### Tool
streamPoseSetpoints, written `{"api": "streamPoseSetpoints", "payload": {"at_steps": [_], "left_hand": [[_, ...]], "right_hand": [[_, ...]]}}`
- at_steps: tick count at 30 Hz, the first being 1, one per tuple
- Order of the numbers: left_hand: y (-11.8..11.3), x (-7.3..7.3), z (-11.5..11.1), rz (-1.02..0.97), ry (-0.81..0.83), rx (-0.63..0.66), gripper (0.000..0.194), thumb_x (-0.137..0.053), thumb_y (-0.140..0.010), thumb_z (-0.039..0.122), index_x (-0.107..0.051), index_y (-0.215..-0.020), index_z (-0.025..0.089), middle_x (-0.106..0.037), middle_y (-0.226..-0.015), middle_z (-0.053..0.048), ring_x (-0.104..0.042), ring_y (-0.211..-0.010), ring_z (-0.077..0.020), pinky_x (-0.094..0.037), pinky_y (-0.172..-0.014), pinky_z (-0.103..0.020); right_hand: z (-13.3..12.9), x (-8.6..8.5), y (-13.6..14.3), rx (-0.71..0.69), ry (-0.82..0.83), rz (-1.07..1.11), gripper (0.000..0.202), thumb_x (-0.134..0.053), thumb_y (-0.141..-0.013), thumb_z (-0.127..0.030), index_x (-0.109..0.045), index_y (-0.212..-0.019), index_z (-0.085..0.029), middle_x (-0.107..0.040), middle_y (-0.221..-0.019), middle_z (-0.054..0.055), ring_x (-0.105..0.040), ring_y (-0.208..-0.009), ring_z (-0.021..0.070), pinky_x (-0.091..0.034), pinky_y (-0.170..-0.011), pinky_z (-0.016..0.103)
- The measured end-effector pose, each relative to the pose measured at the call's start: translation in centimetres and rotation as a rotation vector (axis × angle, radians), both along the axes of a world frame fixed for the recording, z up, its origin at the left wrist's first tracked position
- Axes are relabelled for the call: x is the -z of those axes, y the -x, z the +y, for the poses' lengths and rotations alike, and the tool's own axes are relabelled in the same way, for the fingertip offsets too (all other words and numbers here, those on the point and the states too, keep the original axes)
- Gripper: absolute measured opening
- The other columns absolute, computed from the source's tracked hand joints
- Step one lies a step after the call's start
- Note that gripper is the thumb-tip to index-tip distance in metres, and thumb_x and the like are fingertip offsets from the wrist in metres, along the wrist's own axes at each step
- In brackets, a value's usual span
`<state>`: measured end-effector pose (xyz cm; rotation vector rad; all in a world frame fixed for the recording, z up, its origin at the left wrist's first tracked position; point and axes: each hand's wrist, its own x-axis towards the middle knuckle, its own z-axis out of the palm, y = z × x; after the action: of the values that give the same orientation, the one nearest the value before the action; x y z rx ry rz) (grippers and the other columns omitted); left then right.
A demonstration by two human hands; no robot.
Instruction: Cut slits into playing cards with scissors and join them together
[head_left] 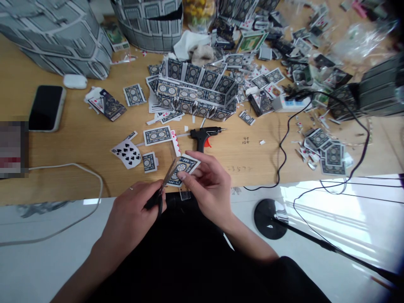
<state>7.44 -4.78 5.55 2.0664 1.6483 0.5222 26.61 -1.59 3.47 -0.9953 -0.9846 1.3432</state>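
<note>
Left hand [134, 210] grips black-handled metal scissors [163, 184], fingers wrapped in the handles, blades pointing up and away, right at the left edge of a card. Right hand [214, 185] pinches that card, a dark-blue-and-white patterned playing card [187, 164] with its back facing up, between thumb and fingers. Card is held tilted at the near edge of the light wooden table [265, 160], in front of the torso.

Just beyond: black glue gun with red trigger [200, 134], nozzle pointing right. Left of the hands, a trimmed white ten of spades [127, 154] lies face up, near a small cut card piece with a blue back [149, 162]. Farther back, a long open basket built of folded cards [183, 91]. Far left, a dark-screened smartphone [46, 108] lies near a white rounded case [75, 81].
</note>
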Motion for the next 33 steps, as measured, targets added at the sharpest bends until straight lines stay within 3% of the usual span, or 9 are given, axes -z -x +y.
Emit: {"api": "streamPoseSetpoints", "payload": {"at_steps": [7,19,33], "left_hand": [[0.11,0.07,0.10,0.026,-0.030,0.018,0.023,-0.063,-0.099,0.023,-0.079,-0.114,0.018,-0.084,-0.100,-0.008,-0.080,-0.085,-0.0245,-0.063,-0.084,-0.035],[0.19,0.40,0.13,0.019,-0.098,0.046,0.022,-0.063,-0.102,0.022,-0.079,-0.115,0.016,-0.083,-0.097,-0.006,-0.078,-0.083,-0.0215,-0.059,-0.078,-0.031],[0.13,0.31,0.23,0.024,-0.090,0.056,0.021,-0.059,-0.103,0.023,-0.078,-0.111,0.017,-0.080,-0.089,-0.004,-0.075,-0.075,-0.0190,-0.057,-0.072,-0.029]], "right_hand": [[-0.26,0.32,0.12,-0.013,0.007,-0.067,0.040,-0.085,-0.093,-0.025,-0.073,-0.131,-0.032,-0.077,-0.095,0.000,-0.069,-0.072,0.0158,-0.062,-0.062,0.033],[-0.11,0.09,0.12,-0.010,-0.018,-0.049,0.040,-0.083,-0.093,-0.017,-0.074,-0.130,-0.029,-0.062,-0.075,-0.005,-0.045,-0.055,0.0097,-0.039,-0.049,0.027],[-0.23,0.13,0.11,-0.010,-0.008,-0.042,0.040,-0.083,-0.093,-0.018,-0.074,-0.130,-0.029,-0.069,-0.081,-0.003,-0.059,-0.061,0.0129,-0.051,-0.055,0.031]]}}
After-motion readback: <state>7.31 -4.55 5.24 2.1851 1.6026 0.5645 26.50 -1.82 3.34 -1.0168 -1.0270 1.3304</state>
